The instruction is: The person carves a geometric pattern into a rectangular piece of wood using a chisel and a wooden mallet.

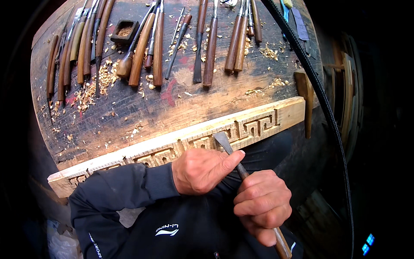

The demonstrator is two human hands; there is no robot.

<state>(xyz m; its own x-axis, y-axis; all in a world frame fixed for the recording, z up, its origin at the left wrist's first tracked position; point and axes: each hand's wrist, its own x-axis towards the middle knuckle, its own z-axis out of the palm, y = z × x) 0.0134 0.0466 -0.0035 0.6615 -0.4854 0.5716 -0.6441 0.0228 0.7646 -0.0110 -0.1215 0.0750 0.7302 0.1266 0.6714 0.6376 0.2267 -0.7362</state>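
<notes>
A long pale wooden board [293, 113], carved with an angular key pattern over a pencilled grid, lies slanted along the near edge of the bench. My right hand [264, 203] is wrapped round the brown handle of a flat chisel [223, 141]. The chisel's broad steel tip rests at the carved face, right of the board's middle. My left hand [200, 170] is closed against the board's near side, its thumb across the chisel's shank. The fingers underneath are hidden. My left sleeve covers part of the board's left half.
On the worn bench [142, 108], several wooden-handled chisels [146, 49] lie in a row at the back. Wood shavings [88, 93] and a small dark square box [124, 31] are among them. A wooden peg [305, 103] stands by the board's right end. A black cable [321, 93] hangs at right.
</notes>
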